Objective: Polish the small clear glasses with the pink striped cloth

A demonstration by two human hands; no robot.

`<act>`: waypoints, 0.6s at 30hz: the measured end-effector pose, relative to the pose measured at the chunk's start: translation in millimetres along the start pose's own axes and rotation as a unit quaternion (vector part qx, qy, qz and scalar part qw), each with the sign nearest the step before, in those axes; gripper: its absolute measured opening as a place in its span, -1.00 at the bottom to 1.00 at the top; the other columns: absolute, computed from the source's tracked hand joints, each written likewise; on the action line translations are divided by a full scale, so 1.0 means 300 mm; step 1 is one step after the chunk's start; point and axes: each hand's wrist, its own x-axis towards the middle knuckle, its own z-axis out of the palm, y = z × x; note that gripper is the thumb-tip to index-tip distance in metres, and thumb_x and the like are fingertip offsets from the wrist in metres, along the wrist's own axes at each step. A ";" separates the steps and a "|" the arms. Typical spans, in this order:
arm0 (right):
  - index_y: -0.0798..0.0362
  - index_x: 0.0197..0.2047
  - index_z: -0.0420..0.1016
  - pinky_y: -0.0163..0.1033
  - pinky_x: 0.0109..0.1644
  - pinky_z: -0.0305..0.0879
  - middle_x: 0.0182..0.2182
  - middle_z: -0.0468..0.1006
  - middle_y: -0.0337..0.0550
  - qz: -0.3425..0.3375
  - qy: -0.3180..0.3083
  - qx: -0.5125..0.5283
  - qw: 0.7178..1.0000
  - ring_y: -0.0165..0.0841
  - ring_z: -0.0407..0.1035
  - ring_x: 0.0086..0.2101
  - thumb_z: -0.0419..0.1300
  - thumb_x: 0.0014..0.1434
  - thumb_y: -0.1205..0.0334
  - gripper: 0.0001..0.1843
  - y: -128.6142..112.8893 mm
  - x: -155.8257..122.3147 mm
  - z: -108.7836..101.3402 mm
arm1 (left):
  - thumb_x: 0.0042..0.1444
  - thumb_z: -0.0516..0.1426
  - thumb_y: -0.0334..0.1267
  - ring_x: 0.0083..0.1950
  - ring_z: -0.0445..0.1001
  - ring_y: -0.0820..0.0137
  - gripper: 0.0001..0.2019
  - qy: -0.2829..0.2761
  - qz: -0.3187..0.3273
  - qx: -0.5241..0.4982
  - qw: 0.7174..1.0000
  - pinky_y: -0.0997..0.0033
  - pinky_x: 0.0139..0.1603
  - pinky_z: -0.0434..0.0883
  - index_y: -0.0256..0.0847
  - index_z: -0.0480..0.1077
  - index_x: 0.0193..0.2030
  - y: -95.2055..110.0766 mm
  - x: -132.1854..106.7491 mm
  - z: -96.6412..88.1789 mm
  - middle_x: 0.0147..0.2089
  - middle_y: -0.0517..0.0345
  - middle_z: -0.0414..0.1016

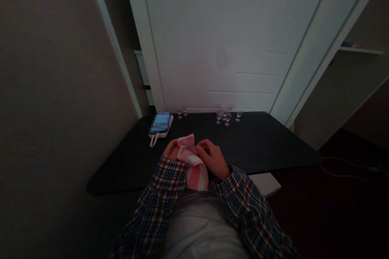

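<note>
Left hand (170, 151) and right hand (214, 158) grip a pink cloth (191, 164) over the counter (267, 141), fingers curled tight round it; glasses (226, 116) stand well behind.

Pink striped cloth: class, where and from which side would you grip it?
Probably the bunched upper end of the pink striped cloth, from both sides, where the left hand and right hand hold it: it is gathered there above the table, while the rest hangs loose.
</note>
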 end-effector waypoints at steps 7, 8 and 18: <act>0.06 -0.23 0.36 -0.37 -0.38 0.23 -0.46 0.50 -0.24 -0.010 0.000 0.002 1.000 -0.43 0.40 -0.43 -0.01 0.22 0.05 -0.73 0.007 0.002 0.001 | -0.14 0.12 -0.33 -0.46 0.38 0.44 -0.90 0.000 -0.012 -0.012 1.000 0.51 -0.45 0.31 -0.25 0.38 -0.41 -0.008 0.008 -0.002 -0.47 0.18 0.48; 0.05 -0.23 0.36 -0.37 -0.37 0.24 -0.46 0.50 -0.24 -0.011 0.001 0.006 1.000 -0.43 0.40 -0.43 -0.01 0.22 0.06 -0.74 0.008 0.002 0.002 | -0.14 0.12 -0.33 -0.48 0.37 0.46 -0.90 -0.001 -0.012 -0.009 1.000 0.52 -0.46 0.30 -0.25 0.38 -0.41 -0.011 0.010 -0.005 -0.48 0.19 0.47; 0.01 -0.09 0.26 -0.35 -0.37 0.27 -0.39 0.48 -0.24 -0.014 -0.002 0.034 0.999 -0.43 0.39 -0.43 0.05 0.17 0.10 -0.73 0.005 0.002 0.004 | -0.15 0.15 -0.26 -0.48 0.37 0.44 -0.85 -0.010 -0.012 -0.006 1.000 0.49 -0.47 0.29 -0.27 0.38 -0.40 -0.025 0.017 -0.021 -0.47 0.16 0.47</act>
